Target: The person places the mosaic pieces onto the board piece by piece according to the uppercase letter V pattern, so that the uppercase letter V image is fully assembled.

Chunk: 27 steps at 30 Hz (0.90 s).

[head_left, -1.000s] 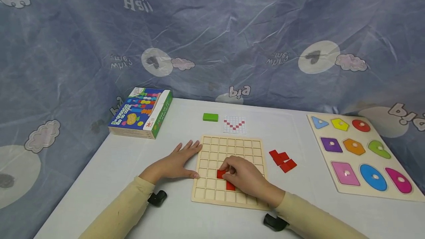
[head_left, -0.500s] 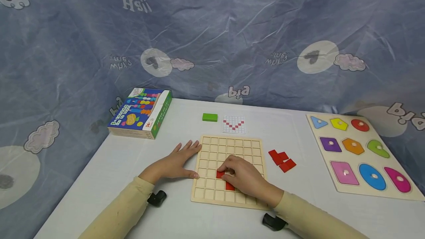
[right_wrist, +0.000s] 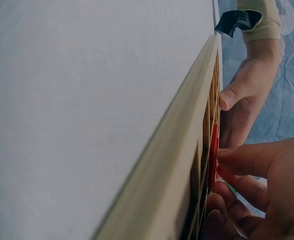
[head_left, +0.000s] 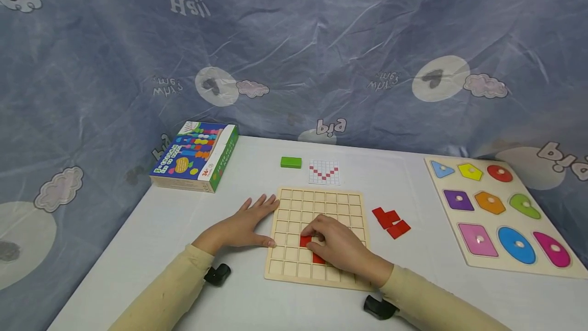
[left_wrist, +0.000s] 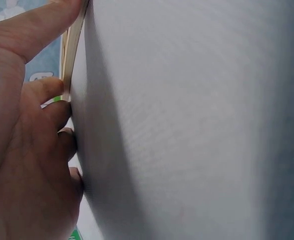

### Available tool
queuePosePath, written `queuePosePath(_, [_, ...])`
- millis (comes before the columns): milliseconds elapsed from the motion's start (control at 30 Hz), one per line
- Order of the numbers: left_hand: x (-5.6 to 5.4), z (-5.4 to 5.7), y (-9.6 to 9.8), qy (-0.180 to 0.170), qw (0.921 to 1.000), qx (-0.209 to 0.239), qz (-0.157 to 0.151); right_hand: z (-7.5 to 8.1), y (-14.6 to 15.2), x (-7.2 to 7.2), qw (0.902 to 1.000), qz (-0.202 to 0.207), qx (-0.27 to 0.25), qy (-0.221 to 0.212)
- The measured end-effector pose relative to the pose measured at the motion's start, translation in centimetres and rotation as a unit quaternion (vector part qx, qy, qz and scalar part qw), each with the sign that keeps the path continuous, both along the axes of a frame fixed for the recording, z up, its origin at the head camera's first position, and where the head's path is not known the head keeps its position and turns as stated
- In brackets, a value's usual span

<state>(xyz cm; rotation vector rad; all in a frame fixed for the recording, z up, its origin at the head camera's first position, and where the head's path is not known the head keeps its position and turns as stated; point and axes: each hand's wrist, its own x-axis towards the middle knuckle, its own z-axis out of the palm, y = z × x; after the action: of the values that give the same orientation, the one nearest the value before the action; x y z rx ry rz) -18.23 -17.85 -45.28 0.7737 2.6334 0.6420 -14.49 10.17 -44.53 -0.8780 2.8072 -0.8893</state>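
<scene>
A wooden grid board (head_left: 288,269) lies on the white table. My right hand (head_left: 344,246) is over its lower middle, thumb and index finger pinching a red square tile (head_left: 305,241) at one cell. Diagonally below that, a second red tile (head_left: 318,258) sits in a cell, partly covered by the hand. In the right wrist view, red tile (right_wrist: 213,155) shows edge-on at the fingertips. My left hand (head_left: 241,226) lies flat with spread fingers, its thumb and fingertips at the board's left edge. The left wrist view shows its thumb (left_wrist: 42,30) against the board's side.
Several loose red tiles (head_left: 398,229) lie right of the board. Behind it are a small pattern card (head_left: 324,179) with a pink V of squares and a green block (head_left: 291,163). A colourful box (head_left: 195,157) stands back left; a knobbed shape puzzle (head_left: 500,223) lies at right.
</scene>
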Motion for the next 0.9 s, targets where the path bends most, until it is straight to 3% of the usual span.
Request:
queuePosePath(600, [-0.1,-0.1,0.0,0.002,1.0,-0.003,0.001,0.3,0.8,0.4,0.9984,-0.028,-0.034,-0.037])
queuePosePath(900, [0.0,-0.1,0.1,0.0,1.0,-0.002,0.004,0.7,2.2,0.4,0.9973,-0.04,-0.053,-0.032])
